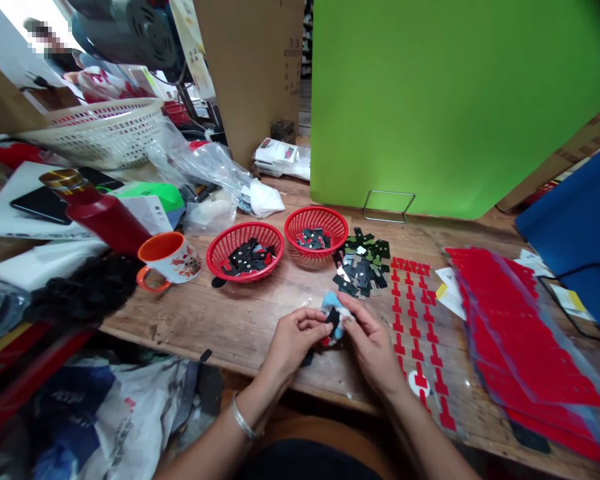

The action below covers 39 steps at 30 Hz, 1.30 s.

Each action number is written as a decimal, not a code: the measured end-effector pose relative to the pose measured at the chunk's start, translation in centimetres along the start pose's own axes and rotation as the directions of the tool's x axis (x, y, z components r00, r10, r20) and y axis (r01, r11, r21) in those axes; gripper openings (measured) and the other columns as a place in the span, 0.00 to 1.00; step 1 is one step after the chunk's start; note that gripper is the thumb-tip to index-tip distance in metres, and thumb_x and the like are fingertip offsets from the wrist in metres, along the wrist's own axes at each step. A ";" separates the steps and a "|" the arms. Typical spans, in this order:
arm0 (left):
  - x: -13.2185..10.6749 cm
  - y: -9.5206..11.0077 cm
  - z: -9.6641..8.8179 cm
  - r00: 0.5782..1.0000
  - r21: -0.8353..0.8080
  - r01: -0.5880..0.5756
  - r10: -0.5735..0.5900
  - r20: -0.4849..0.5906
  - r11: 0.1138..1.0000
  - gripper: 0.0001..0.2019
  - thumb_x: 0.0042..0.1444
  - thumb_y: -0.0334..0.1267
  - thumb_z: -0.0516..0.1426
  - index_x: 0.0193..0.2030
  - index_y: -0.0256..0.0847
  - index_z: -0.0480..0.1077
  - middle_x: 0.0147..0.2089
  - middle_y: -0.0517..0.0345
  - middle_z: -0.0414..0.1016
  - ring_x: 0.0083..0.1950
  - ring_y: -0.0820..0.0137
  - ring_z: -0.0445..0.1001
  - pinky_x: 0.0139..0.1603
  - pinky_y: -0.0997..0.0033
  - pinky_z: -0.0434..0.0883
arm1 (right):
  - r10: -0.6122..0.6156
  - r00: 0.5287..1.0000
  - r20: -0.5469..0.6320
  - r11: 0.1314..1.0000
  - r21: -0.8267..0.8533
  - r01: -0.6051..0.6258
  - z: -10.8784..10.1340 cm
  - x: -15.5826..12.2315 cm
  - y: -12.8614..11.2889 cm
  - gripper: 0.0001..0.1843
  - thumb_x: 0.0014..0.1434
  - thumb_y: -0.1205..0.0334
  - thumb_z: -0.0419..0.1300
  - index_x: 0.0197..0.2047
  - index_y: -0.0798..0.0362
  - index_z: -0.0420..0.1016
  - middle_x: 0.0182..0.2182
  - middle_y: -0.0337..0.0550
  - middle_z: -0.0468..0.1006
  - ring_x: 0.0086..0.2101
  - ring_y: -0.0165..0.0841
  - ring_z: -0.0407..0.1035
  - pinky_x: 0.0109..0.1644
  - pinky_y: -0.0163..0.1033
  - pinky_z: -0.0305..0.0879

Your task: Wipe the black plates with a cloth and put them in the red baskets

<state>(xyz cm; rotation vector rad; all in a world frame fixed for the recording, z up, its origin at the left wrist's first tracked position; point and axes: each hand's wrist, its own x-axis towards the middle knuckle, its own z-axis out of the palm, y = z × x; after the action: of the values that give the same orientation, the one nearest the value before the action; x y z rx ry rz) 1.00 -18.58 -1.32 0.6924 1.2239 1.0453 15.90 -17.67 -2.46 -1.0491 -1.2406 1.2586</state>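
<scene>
My left hand (296,339) is closed, pinching a small flat black piece (333,319) between thumb and fingers just above the table's front edge. A bit of red shows at the lower end of that piece. My right hand (373,337) grips a crumpled light blue and white cloth (333,300) pressed against the piece. Beyond my hands lies a loose pile of black notched pieces (363,270). Two red plastic baskets, one on the left (245,250) and one on the right (317,230), hold similar pieces. Rows of red T-shaped strips (414,320) lie to the right of my right hand.
Red sheets with clear film (525,327) are stacked at the right. An orange-handled mug (173,261) and a red bottle (100,213) stand at the left. A wire stand (389,207) sits before a green board (430,100). A person (63,53) is at the back left.
</scene>
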 end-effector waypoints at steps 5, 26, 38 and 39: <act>-0.1 0.0 0.5 0.999 -0.039 -0.028 0.026 -0.045 0.999 0.15 0.38 0.38 0.68 0.32 0.34 0.72 0.23 0.58 0.74 0.23 0.75 0.69 0.26 0.78 0.63 | -0.088 0.982 -0.168 0.989 -0.129 0.067 -0.4 -0.2 0.1 0.08 0.56 0.60 0.61 0.40 0.50 0.78 0.51 0.48 0.73 0.52 0.41 0.66 0.58 0.51 0.59; -0.3 -0.9 0.2 0.965 0.173 -0.227 0.198 0.172 0.958 0.11 0.46 0.33 0.63 0.35 0.39 0.65 0.27 0.62 0.69 0.28 0.75 0.67 0.30 0.78 0.64 | 0.031 0.997 -0.077 0.943 -0.328 -0.054 0.6 0.4 -0.1 0.12 0.56 0.52 0.59 0.33 0.52 0.68 0.25 0.36 0.71 0.27 0.32 0.65 0.33 0.36 0.61; 6.2 11.5 -2.4 0.772 0.418 -0.622 0.609 0.185 0.661 0.12 0.53 0.41 0.58 0.40 0.36 0.71 0.37 0.52 0.76 0.36 0.69 0.73 0.38 0.73 0.68 | -0.019 0.894 -0.448 0.984 -0.166 -0.063 -1.8 1.4 1.5 0.21 0.55 0.47 0.58 0.47 0.50 0.65 0.38 0.41 0.73 0.34 0.34 0.69 0.36 0.37 0.64; 6.8 13.1 -2.8 0.756 0.498 -0.628 0.620 0.208 0.599 0.13 0.53 0.42 0.58 0.42 0.36 0.72 0.39 0.52 0.76 0.37 0.69 0.73 0.39 0.73 0.67 | -0.010 0.898 -0.439 0.986 -0.154 -0.065 -1.6 1.3 1.8 0.22 0.54 0.48 0.59 0.48 0.50 0.64 0.38 0.42 0.74 0.35 0.35 0.69 0.37 0.38 0.65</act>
<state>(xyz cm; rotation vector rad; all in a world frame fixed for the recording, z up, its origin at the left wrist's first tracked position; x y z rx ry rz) -5.07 -7.46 6.75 1.6776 1.3024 1.2555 17.25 -16.13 -4.28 -1.3877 -0.9899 0.8790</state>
